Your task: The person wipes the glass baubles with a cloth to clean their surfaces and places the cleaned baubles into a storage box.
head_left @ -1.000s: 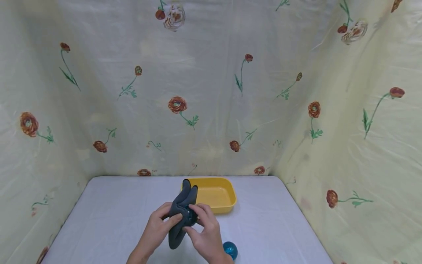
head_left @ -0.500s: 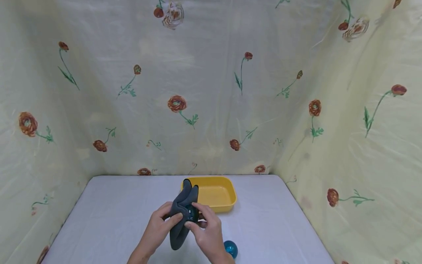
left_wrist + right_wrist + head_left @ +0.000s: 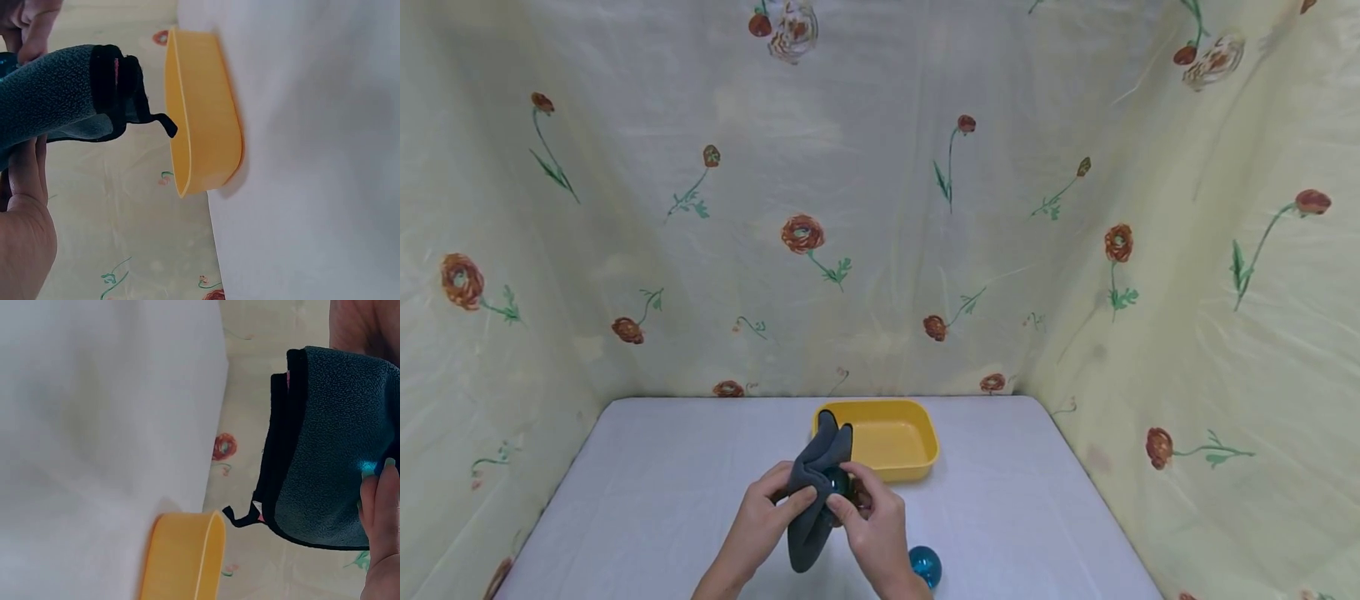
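Note:
In the head view a dark grey fleecy cloth point(image 3: 808, 533) with black edging hangs folded between both hands, above the table. My left hand point(image 3: 756, 517) grips its left side, thumb on the near face. My right hand point(image 3: 877, 525) pinches a shiny dark teal ball point(image 3: 838, 481) between thumb and fingers, pressed against the cloth. Only a small glint of the ball point(image 3: 369, 467) appears in the right wrist view, beside the fingertips. A black loop hangs from the edging of the cloth point(image 3: 56, 87) in the left wrist view. Fingers and cloth hide part of the ball.
A yellow plastic basin point(image 3: 910, 473) stands at the back of the white-covered table point(image 3: 647, 483), beyond the hands. Another shiny blue ball point(image 3: 926, 567) lies on the table, close by the right wrist. Flower-printed curtains point(image 3: 880, 250) enclose the back and sides.
The right hand's thumb and fingers have shifted on the ball, which has turned against the cloth. Left hand and cloth have barely moved.

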Available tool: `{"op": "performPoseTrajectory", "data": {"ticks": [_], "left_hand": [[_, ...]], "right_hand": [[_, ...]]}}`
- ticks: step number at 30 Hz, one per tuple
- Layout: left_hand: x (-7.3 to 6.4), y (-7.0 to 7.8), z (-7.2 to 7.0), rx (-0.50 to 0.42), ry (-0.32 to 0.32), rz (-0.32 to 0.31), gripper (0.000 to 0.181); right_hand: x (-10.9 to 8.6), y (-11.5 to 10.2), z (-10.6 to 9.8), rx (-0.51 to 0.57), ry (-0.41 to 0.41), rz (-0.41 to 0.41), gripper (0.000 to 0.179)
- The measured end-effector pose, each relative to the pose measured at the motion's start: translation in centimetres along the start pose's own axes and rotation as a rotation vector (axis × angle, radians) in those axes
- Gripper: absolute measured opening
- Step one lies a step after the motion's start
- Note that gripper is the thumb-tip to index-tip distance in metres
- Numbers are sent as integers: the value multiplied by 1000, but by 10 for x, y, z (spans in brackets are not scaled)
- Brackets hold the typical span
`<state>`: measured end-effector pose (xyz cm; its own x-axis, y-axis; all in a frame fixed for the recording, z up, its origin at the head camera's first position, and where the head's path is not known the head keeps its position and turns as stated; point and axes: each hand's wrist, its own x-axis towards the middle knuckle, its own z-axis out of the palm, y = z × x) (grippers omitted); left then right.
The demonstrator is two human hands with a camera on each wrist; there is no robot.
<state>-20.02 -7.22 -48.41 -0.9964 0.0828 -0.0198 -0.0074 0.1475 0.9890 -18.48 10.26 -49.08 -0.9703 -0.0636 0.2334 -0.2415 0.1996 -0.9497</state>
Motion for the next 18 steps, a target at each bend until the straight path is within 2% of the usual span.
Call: {"op": "performPoseTrajectory", "data": {"ticks": [13,18], "left_hand": [[-2,2,1,-16,-3,24,23],[-1,2,3,-19,4,27,22]], "right_hand": [[2,-1,-1,36,-11,146,38],[3,1,-1,46,-10,157,40]]}}
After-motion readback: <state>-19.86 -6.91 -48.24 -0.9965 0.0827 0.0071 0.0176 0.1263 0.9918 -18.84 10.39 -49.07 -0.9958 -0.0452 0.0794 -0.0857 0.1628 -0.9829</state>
